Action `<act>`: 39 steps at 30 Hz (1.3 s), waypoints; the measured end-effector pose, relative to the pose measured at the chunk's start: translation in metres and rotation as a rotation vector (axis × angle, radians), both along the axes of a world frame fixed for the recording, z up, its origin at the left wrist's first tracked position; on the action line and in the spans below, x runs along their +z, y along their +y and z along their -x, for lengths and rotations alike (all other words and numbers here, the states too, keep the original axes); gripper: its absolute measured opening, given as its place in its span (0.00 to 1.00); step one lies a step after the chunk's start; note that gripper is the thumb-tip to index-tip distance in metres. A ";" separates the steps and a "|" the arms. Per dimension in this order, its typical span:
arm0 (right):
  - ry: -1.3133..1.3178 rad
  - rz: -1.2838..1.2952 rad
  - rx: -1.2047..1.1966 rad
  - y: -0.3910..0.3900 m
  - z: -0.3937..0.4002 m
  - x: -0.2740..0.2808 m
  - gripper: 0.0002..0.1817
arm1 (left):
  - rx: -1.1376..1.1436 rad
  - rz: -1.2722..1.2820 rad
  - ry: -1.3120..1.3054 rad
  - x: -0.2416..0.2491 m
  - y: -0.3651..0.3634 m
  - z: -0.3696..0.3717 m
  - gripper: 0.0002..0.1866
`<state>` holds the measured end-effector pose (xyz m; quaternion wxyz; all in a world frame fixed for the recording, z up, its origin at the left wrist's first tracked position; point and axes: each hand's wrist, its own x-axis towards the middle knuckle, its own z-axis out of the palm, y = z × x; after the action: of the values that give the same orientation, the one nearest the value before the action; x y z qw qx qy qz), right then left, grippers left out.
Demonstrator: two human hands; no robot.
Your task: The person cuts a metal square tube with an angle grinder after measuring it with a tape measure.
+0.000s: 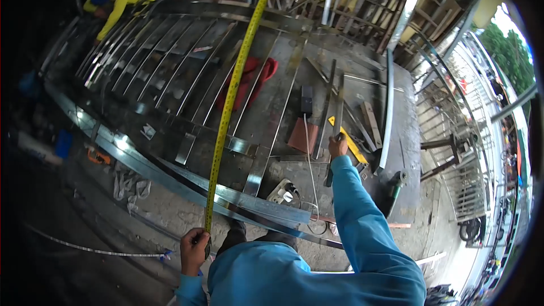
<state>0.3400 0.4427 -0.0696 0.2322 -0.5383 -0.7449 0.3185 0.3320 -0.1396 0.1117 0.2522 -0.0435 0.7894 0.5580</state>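
Workshop floor carries one curved gate frame (170, 79) lying flat, so my tape (229, 102) can run straight across its bars. One red rag (249, 79) lies mid-frame. My left hand (192, 249) pinches the tape at the near rail; my right hand (338, 147) grips one dark bar (330, 170).
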 end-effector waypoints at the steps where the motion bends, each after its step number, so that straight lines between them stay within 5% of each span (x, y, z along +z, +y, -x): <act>1: 0.014 -0.025 0.017 0.011 0.009 -0.013 0.31 | 0.049 -0.001 -0.021 0.002 0.001 -0.014 0.07; 11: 0.107 0.012 0.121 0.043 0.072 -0.064 0.34 | 0.314 0.028 -0.146 0.007 0.016 -0.090 0.06; 19: 0.011 0.049 0.205 0.052 0.082 -0.067 0.46 | 0.296 0.092 -0.121 0.008 0.024 -0.101 0.08; 29: -0.029 0.063 0.234 0.053 0.089 -0.051 0.46 | 0.339 0.098 -0.139 0.002 0.030 -0.115 0.08; 32: -0.097 -0.006 0.224 0.062 0.094 -0.068 0.56 | 0.295 0.102 -0.099 -0.014 0.020 -0.124 0.10; 39: -0.098 0.063 0.212 0.054 0.095 -0.049 0.56 | 0.199 0.035 -0.061 -0.019 0.026 -0.121 0.10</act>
<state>0.2454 0.4965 -0.1186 0.1436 -0.4786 -0.7977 0.3378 0.4527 -0.1138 0.0924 0.2188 -0.1431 0.7828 0.5646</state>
